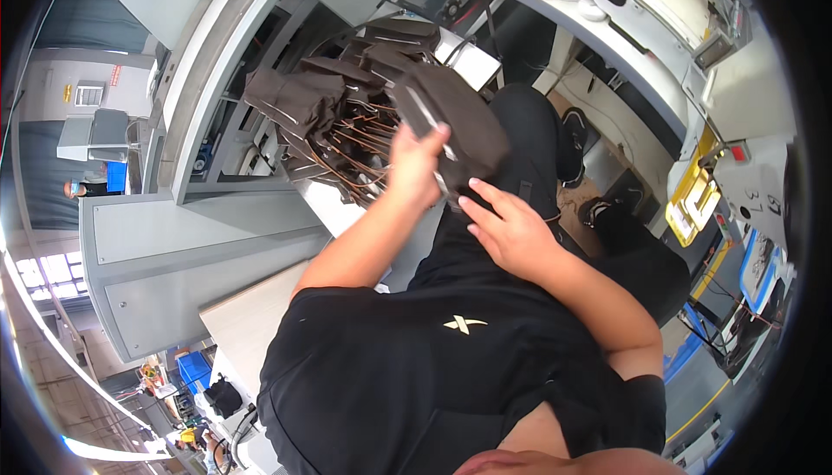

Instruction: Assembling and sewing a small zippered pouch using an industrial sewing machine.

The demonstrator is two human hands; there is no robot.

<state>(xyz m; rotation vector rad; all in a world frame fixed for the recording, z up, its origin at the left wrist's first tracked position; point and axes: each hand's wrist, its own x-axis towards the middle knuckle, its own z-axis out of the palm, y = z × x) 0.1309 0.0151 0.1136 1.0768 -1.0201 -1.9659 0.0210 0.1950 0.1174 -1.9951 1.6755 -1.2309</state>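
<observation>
While the grey machine housing (199,232) fills the nine o'clock side, a rack of dark brown fabric pieces (325,115) on thin metal rods sits at eleven. Left hand (414,163) is closed around one dark brown pouch-like piece (459,124) near twelve, thumb over its edge. Right hand (511,232), at three o'clock of the left, half open, fingertips pressing the piece's lower end. Step looks like seating or pulling that piece; next move likely needs a steady two-hand grip.
</observation>
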